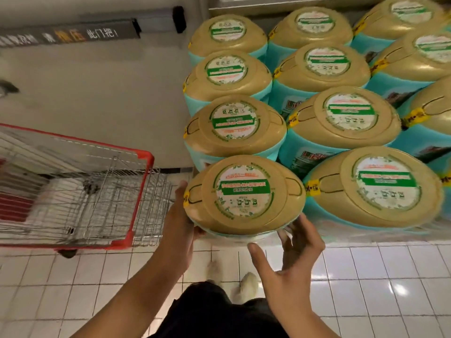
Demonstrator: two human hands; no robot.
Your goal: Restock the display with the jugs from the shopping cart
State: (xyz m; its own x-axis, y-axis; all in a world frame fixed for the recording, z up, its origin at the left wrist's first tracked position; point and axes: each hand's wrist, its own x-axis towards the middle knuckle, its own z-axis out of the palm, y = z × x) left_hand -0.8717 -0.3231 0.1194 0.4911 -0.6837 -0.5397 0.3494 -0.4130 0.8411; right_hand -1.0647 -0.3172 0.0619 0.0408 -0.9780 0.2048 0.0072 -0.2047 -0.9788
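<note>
Beyond both hands stand rows of jugs (341,118); the shopping cart (142,191) is outside the left hand (180,215). Between the hands sits the front jug (244,193). The left palm is on its side, fingers hidden, grip unclear. The right hand (292,259) is spread, fingertips at its rim. Slide it level, flush with its row.

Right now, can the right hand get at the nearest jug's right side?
Probably yes. The right hand is open at the front edge of the nearest jug, with nothing between them. The neighbouring jug sits close on that side, so it looks tight.
</note>
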